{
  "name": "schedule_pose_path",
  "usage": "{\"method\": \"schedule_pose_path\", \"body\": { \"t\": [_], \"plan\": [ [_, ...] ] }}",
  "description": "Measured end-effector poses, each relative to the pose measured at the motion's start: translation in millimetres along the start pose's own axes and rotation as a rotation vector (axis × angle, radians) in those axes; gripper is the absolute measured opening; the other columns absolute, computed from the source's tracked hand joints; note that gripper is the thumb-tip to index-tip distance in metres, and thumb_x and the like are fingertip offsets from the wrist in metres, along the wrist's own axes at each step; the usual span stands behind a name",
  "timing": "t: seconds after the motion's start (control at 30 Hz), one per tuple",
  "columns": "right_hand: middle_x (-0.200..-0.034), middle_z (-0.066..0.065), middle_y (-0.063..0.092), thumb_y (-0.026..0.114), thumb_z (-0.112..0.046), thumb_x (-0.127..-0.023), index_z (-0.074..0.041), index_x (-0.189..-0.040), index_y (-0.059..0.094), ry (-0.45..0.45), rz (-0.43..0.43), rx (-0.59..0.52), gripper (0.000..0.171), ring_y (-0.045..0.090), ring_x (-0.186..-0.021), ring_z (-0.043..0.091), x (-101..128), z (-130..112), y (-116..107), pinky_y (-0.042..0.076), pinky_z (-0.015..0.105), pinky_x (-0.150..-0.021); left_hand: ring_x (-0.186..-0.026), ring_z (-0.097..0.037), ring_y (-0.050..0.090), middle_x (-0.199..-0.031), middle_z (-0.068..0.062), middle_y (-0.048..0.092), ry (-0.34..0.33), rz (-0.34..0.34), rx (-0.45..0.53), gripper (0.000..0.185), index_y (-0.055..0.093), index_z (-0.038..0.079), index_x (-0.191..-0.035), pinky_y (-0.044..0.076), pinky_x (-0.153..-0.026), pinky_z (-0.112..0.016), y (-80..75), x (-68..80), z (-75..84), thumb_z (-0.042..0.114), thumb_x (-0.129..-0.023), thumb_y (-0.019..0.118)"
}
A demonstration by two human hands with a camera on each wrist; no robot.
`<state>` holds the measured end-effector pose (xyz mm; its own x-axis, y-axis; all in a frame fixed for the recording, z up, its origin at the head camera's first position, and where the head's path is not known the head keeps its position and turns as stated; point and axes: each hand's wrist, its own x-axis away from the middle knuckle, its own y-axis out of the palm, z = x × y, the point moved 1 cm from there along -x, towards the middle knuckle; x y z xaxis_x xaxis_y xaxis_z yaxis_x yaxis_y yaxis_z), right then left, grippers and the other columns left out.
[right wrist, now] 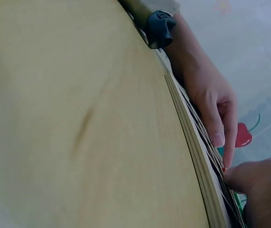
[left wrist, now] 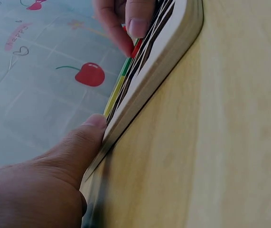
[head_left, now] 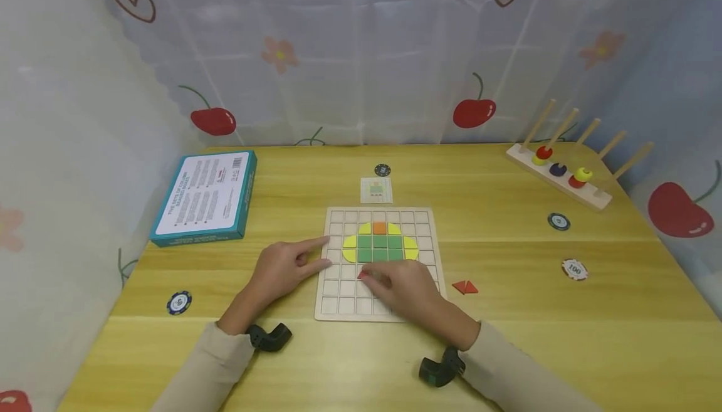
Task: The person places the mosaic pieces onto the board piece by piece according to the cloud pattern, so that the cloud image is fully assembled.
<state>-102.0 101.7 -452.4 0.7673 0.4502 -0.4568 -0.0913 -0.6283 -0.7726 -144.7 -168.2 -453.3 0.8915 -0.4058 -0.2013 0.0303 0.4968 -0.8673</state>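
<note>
A pale wooden counter (head_left: 507,349) with visible grain fills the lower view, its far corners rounded. Behind it and on both sides hangs a thin white curtain (head_left: 361,54) printed with a faint grid, red cherries (head_left: 213,120), outlined hearts (head_left: 134,5) and pale flowers (head_left: 279,53) (the cloth wraps the space like a booth). The light is soft and even, leaving only faint shadows on the wood. No window or floor shows.
</note>
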Motion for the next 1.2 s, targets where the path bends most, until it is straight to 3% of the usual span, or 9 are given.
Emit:
{"method": "schedule_pose_path", "body": {
  "t": [0.17,0.33,0.47,0.57,0.8,0.93,1.2],
  "plan": [
    [-0.077,-0.013,0.072,0.082,-0.025,-0.088,-0.020,-0.090,0.082,-0.048,0.040,0.005,0.006,0.049,-0.059,-0.005,8.0,1.7,-1.9,0.043,0.017,-0.055,-0.050,-0.003,0.031,-0.057,0.015,0.038,-0.017,-0.018,0.001,0.049,0.071,0.030,-0.132,0.026,-0.051,-0.026,-0.6,1.4,-0.2,0.056,-0.091,0.072],
    [-0.085,-0.009,0.076,0.081,-0.018,-0.086,-0.017,-0.097,0.082,-0.030,0.120,-0.008,0.011,0.052,-0.063,-0.003,24.8,7.7,-16.0,0.046,0.018,-0.058,-0.050,-0.003,0.029,-0.056,0.015,0.037,-0.010,-0.016,0.004,0.049,0.072,0.029,-0.132,0.025,-0.051,-0.026,-1.2,1.8,0.8,0.055,-0.091,0.073],
    [-0.062,-0.014,0.059,0.083,-0.013,-0.084,-0.014,-0.099,0.082,0.070,0.161,-0.081,0.014,0.041,-0.056,-0.003,43.6,17.4,-35.4,0.037,0.016,-0.051,-0.051,-0.003,0.028,-0.056,0.015,0.037,-0.012,-0.015,-0.007,0.049,0.071,0.030,-0.133,0.025,-0.051,-0.026,-2.3,1.8,-0.4,0.056,-0.091,0.073],
    [-0.055,-0.019,0.038,0.083,-0.015,-0.086,-0.016,-0.100,0.082,0.184,0.121,-0.092,0.014,0.033,-0.050,-0.002,59.1,27.6,-55.5,0.031,0.018,-0.045,-0.051,-0.004,0.029,-0.056,0.014,0.038,-0.021,-0.014,-0.014,0.049,0.071,0.031,-0.133,0.025,-0.052,-0.027,-3.1,1.8,-1.5,0.056,-0.091,0.072],
    [-0.056,-0.020,0.042,0.083,-0.029,-0.089,-0.025,-0.105,0.080,0.412,-0.024,0.055,0.017,0.036,-0.048,0.000,99.4,55.5,-106.9,0.033,0.022,-0.046,-0.051,-0.003,0.028,-0.056,0.014,0.038,-0.018,-0.016,0.005,0.050,0.071,0.030,-0.133,0.025,-0.052,-0.026,-2.5,0.7,0.1,0.056,-0.091,0.072],
    [-0.054,-0.018,0.038,0.082,-0.032,-0.090,-0.025,-0.110,0.079,0.435,-0.045,0.084,0.022,0.033,-0.046,0.001,111.1,63.0,-119.8,0.030,0.023,-0.045,-0.051,-0.004,0.029,-0.056,0.014,0.038,-0.019,-0.016,0.004,0.050,0.071,0.030,-0.133,0.025,-0.052,-0.026,-2.7,0.1,1.7,0.056,-0.091,0.072],
    [-0.054,-0.021,0.038,0.080,-0.033,-0.092,-0.027,-0.113,0.079,0.394,-0.084,0.099,0.023,0.032,-0.046,-0.001,110.0,61.5,-117.3,0.029,0.022,-0.044,-0.050,-0.004,0.029,-0.056,0.013,0.038,-0.027,-0.025,0.001,0.049,0.070,0.029,-0.134,0.025,-0.052,-0.027,-1.7,0.1,2.1,0.055,-0.092,0.072]
  ]
}}
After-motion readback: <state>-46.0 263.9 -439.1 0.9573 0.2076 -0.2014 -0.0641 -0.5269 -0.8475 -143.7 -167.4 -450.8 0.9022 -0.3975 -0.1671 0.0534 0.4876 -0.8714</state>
